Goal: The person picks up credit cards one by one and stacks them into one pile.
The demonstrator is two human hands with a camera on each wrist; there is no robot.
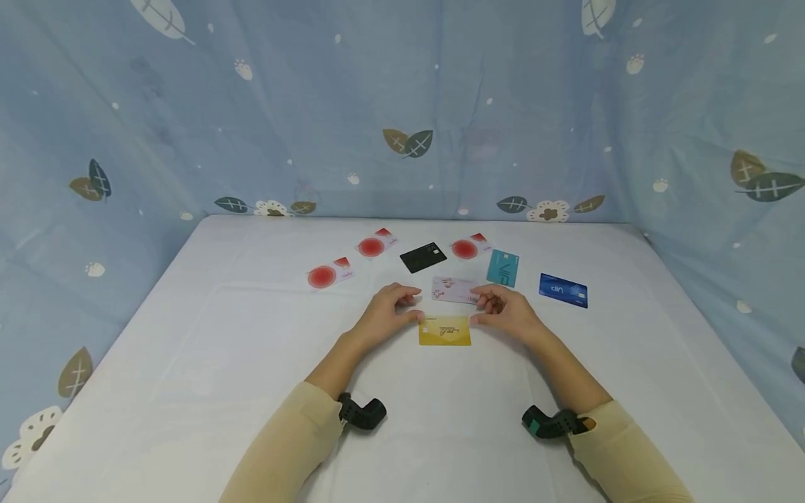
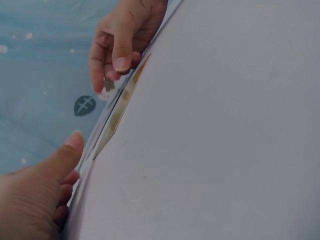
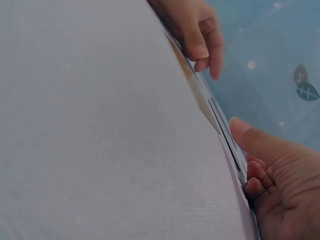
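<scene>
A gold card [image 1: 445,335] lies flat on the white table, between my two hands. My left hand [image 1: 385,314] is at its upper left corner, thumb tip by the edge and fingers loosely bent. At the opposite corner is my right hand [image 1: 509,314], its thumb apart from its curved fingers. Those fingers overlap the right end of a pale pink card [image 1: 449,289] just beyond the gold one. Both wrist views show a gap between thumb and fingers, while the gold card [image 2: 120,110] appears edge-on. Whether the thumbs touch it, I cannot tell.
Farther back lie a black card [image 1: 423,258], a teal VIP card [image 1: 503,267] and white cards with red circles, one at the left [image 1: 330,274]. A blue VIP card [image 1: 563,290] is to the right. Patterned blue cloth [image 1: 352,105] hangs behind the table [image 1: 189,335].
</scene>
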